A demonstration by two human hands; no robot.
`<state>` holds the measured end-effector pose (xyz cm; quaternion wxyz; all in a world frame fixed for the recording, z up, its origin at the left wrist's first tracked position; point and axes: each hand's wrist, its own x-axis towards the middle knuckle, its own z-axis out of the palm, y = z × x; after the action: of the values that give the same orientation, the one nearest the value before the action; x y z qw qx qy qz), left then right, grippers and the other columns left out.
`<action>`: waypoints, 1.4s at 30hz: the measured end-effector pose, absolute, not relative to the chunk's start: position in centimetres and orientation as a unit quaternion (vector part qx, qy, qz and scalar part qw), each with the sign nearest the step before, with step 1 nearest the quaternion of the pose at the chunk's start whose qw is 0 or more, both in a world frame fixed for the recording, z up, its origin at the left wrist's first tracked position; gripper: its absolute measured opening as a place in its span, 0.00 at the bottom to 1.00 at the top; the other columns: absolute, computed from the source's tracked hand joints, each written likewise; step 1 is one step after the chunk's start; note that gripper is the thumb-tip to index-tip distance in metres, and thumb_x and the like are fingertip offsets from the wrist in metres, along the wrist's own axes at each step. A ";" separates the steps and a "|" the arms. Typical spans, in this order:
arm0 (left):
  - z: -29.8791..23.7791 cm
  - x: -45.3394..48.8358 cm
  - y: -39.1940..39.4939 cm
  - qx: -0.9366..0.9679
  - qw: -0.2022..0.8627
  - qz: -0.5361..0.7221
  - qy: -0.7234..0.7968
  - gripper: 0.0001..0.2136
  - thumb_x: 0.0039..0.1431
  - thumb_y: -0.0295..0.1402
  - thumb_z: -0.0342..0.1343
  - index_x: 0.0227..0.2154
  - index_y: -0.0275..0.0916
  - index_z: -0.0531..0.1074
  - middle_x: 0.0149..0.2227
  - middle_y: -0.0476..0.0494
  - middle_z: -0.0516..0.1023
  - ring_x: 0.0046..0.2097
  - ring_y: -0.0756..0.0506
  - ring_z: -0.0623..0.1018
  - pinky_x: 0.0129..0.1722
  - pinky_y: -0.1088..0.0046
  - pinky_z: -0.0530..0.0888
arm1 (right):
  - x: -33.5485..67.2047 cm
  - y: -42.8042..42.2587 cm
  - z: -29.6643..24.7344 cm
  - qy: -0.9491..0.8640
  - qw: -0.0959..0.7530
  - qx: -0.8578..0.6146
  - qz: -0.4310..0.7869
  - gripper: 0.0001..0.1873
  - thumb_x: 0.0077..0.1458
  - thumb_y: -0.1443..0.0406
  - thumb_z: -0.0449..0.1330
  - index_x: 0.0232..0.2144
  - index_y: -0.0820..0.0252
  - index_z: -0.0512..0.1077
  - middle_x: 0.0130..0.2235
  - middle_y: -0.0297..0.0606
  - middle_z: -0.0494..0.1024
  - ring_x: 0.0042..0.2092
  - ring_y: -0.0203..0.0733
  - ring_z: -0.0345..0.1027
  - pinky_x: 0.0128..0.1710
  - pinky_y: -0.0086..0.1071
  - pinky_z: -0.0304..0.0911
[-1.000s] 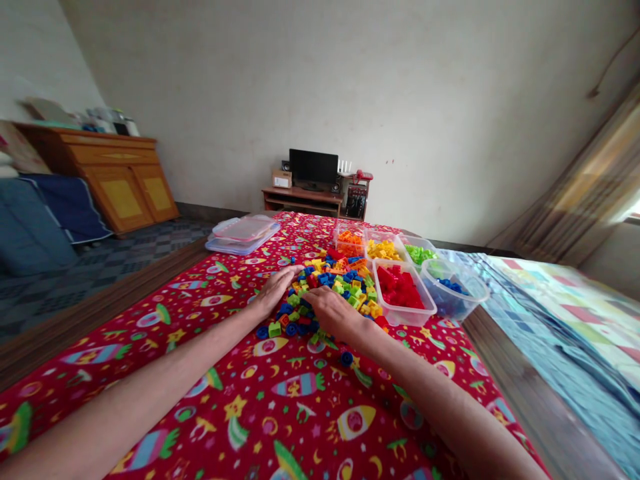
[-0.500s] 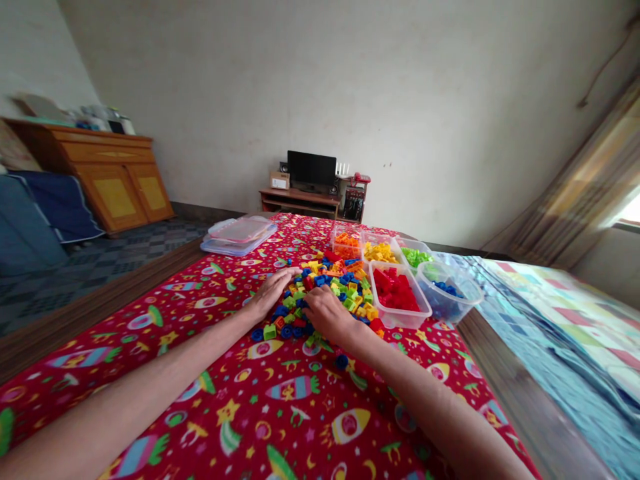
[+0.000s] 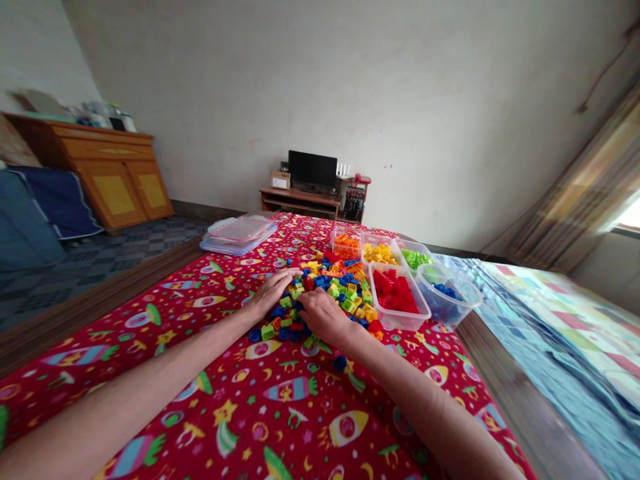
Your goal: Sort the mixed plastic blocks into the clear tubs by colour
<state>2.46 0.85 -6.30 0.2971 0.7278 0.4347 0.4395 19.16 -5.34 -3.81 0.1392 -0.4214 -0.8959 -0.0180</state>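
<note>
A heap of mixed toy building blocks in blue, green, yellow, orange and red lies on the red patterned tablecloth. Along the heap's left edge rests my left hand, its fingers stretched out and nothing seen in it. My right hand is over the near middle of the heap, with the fingers curled down among the blocks; its fingertips are partly hidden, so any block in them cannot be made out. One blue round piece lies apart, just below my right wrist.
Right of the heap stand clear tubs of sorted blocks: red, orange, yellow, green and blue. Stacked plastic lids lie at the far left of the table. A bed adjoins the right side.
My right hand's fingers have shifted slightly left among the blocks. My left hand stays at the heap's edge, and the tubs stand as before.
</note>
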 end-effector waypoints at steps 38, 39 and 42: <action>-6.7 2.4 1.5 0.785 0.172 0.418 0.423 0.24 0.57 0.50 0.44 0.46 0.38 0.72 0.51 0.37 0.73 0.55 0.38 0.70 0.56 0.60 0.66 | 43.2 -3.6 3.6 -0.524 0.330 -0.768 -0.164 0.18 0.49 0.65 0.52 0.36 0.64 0.79 0.34 0.48 0.79 0.38 0.47 0.70 0.38 0.34 0.61; -6.6 2.6 1.2 0.810 0.150 0.395 0.407 0.24 0.59 0.49 0.44 0.47 0.39 0.71 0.54 0.37 0.70 0.57 0.38 0.68 0.58 0.59 0.64 | 42.6 -3.7 4.0 -0.532 0.338 -0.757 -0.174 0.17 0.50 0.65 0.51 0.35 0.63 0.79 0.33 0.47 0.79 0.38 0.46 0.70 0.37 0.34 0.60; -6.4 3.1 0.3 0.859 0.118 0.326 0.376 0.23 0.61 0.48 0.43 0.52 0.41 0.69 0.62 0.37 0.61 0.63 0.37 0.60 0.60 0.56 0.60 | 40.6 -4.2 5.0 -0.560 0.354 -0.725 -0.188 0.16 0.52 0.66 0.50 0.31 0.61 0.78 0.30 0.45 0.78 0.36 0.44 0.68 0.35 0.32 0.57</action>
<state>3.15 0.26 -6.38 0.1181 0.8592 0.3762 0.3259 40.55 -4.16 5.03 0.3540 -0.7247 -0.5603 -0.1885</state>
